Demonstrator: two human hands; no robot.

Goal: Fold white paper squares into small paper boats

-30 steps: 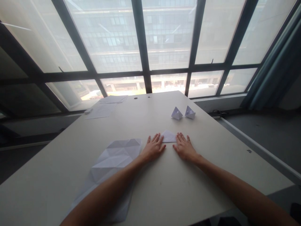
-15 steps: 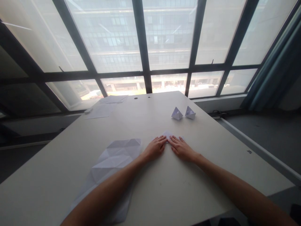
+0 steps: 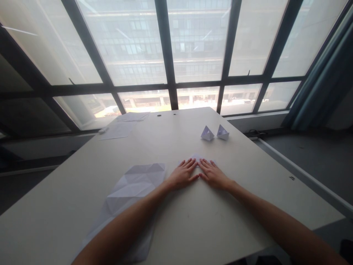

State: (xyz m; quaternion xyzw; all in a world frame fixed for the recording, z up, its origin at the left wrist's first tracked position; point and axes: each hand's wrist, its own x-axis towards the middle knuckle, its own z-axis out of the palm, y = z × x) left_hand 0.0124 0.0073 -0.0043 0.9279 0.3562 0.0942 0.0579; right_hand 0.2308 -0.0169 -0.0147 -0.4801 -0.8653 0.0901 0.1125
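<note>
A small piece of white folded paper (image 3: 196,157) is laid on the white surface (image 3: 190,228), somewhat nearer its right edge than its left; a low, pale peak is shown toward the far edge, and slim corners are seen beyond the fingers on either side. It is largely covered by the left hand (image 3: 182,175) and the right hand (image 3: 213,176), so its folds and full outline cannot be made out. The grip of both hands is released: the fingers are stretched flat over the paper, fingertips almost meeting at its middle, thumbs pointed at each other on the near side. A large creased sheet (image 3: 138,178) is spread to the left, partly hidden by the left forearm (image 3: 129,226); both forearms are cut off by the lower border. Two peaked paper shapes, a left one (image 3: 207,134) and a right one (image 3: 223,133), are stood side by side near the right edge, and flat sheets (image 3: 117,131) are left by the far left corner, their overlaps hard to count. A second ago the hands were held apart at the paper's two ends; they have since been brought together over its middle, while the other papers are unmoved.
</note>
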